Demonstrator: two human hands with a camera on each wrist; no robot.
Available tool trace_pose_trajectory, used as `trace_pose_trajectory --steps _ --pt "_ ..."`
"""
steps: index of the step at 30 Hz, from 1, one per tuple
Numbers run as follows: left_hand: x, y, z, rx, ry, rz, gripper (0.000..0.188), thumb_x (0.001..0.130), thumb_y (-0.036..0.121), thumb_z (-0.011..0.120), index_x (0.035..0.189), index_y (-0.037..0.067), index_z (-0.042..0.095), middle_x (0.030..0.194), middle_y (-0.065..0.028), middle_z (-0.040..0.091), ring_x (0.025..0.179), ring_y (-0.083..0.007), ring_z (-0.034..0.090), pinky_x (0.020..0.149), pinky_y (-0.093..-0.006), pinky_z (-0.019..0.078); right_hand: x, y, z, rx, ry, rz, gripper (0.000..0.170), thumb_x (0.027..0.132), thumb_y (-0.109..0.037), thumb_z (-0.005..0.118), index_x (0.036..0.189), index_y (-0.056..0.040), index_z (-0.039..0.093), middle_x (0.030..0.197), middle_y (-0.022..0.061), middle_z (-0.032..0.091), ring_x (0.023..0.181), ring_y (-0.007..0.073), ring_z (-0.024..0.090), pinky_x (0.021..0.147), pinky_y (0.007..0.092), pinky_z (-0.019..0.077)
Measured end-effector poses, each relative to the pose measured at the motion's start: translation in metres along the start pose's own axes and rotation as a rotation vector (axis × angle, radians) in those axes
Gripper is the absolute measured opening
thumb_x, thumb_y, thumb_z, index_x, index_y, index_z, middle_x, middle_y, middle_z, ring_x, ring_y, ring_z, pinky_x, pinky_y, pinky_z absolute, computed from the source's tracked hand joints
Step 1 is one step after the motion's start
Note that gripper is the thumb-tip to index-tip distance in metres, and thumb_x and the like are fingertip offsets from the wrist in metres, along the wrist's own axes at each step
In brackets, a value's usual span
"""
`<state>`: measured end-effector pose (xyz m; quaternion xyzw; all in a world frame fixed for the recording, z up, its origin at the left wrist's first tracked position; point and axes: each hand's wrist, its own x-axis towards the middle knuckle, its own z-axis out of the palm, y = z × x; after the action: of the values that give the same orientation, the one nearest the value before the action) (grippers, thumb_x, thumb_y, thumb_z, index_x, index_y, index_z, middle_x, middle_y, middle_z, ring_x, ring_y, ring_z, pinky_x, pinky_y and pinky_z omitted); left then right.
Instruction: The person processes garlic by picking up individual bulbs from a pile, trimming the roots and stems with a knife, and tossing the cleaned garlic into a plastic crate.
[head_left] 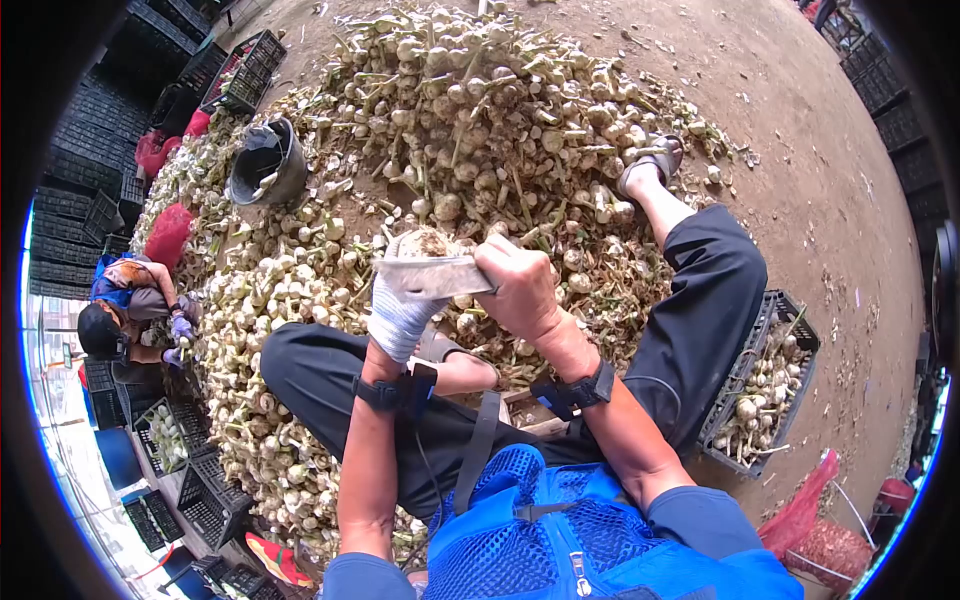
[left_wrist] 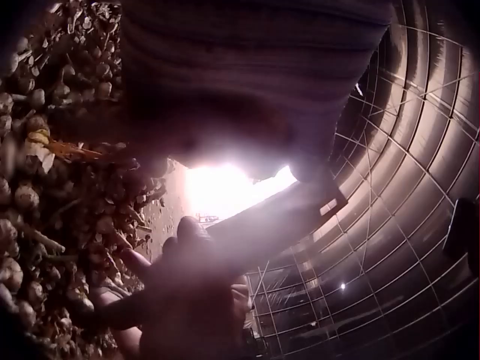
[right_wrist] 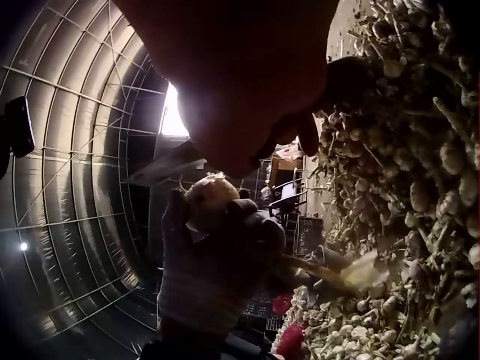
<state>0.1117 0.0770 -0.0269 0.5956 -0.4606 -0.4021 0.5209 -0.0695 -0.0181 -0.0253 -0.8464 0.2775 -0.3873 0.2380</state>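
A wide metal blade [head_left: 432, 277] lies across the front of a garlic bulb [head_left: 425, 243] in the head view. The right hand [head_left: 522, 285] grips the blade's right end with curled fingers. In a pale glove, the left hand [head_left: 402, 312] holds the bulb, its fingers partly hidden behind the blade. The right wrist view shows the bulb [right_wrist: 212, 201] between the gloved fingers of the left hand [right_wrist: 217, 262], with a stem [right_wrist: 315, 268] sticking out to the right. Dark and blurred, the blade [left_wrist: 277, 225] crosses the left wrist view.
A large garlic heap [head_left: 480, 110] lies in front, with more bulbs [head_left: 270, 400] on the left. A dark bucket [head_left: 286, 165] stands front left. A crate [head_left: 765, 385] with garlic is beside the right leg. Another person [head_left: 130, 300] crouches at left near stacked crates [head_left: 75, 170].
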Motion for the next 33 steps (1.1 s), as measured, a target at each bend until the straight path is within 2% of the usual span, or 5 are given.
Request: trace_pose_trajectory --steps 15,21,24,28,33 --pt "-0.002 0.022 0.026 -0.028 0.069 -0.038 0.06 0.074 0.012 0.085 0.124 0.006 0.052 0.111 -0.0073 0.068 0.098 -0.0169 0.067 0.087 -0.0297 0.0547 -0.017 0.01 0.026 0.082 0.063 0.033 0.025 0.073 -0.024 0.075 0.08 -0.0066 0.058 0.077 0.0134 0.059 0.068 0.0344 0.064 0.055 0.0408 0.0483" --pt "-0.001 -0.007 0.021 0.709 0.069 0.239 0.06 0.071 0.032 0.084 0.117 0.003 0.059 0.092 -0.0094 0.071 0.084 -0.0257 0.071 0.077 -0.034 0.0567 -0.038 0.057 0.051 0.034 0.21 0.09 0.024 0.081 -0.029 0.068 0.076 -0.0077 0.06 0.074 0.0142 0.061 0.066 0.0343 0.064 0.057 0.0405 0.051" --pt "-0.011 0.032 0.03 0.458 0.105 0.373 0.066 0.071 0.031 0.083 0.123 0.002 0.055 0.091 -0.0116 0.071 0.083 -0.0248 0.072 0.078 -0.0341 0.0571 -0.078 0.142 0.056 -0.209 0.019 0.84 0.025 0.086 -0.029 0.059 0.075 -0.0085 0.066 0.07 0.0155 0.066 0.065 0.0341 0.066 0.059 0.0417 0.0538" --pt "-0.001 0.026 0.037 0.128 0.144 0.149 0.078 0.071 0.034 0.088 0.13 0.002 0.049 0.104 -0.0084 0.066 0.093 -0.0175 0.066 0.084 -0.0306 0.0543 -0.072 0.132 0.063 0.351 0.252 0.842 0.016 0.086 -0.015 0.065 0.075 -0.0035 0.064 0.064 -0.0023 0.058 0.055 0.0047 0.056 0.043 0.0245 0.0485" --pt "0.003 0.017 0.035 -0.296 0.151 0.081 0.091 0.073 0.063 0.08 0.133 0.002 0.049 0.112 -0.0063 0.062 0.1 -0.0164 0.062 0.085 -0.031 0.0537 -0.035 0.032 0.052 1.262 -0.123 0.927 0.031 0.089 -0.031 0.075 0.095 -0.0024 0.066 0.063 -0.0046 0.052 0.05 0.0056 0.05 0.051 0.0298 0.0567"
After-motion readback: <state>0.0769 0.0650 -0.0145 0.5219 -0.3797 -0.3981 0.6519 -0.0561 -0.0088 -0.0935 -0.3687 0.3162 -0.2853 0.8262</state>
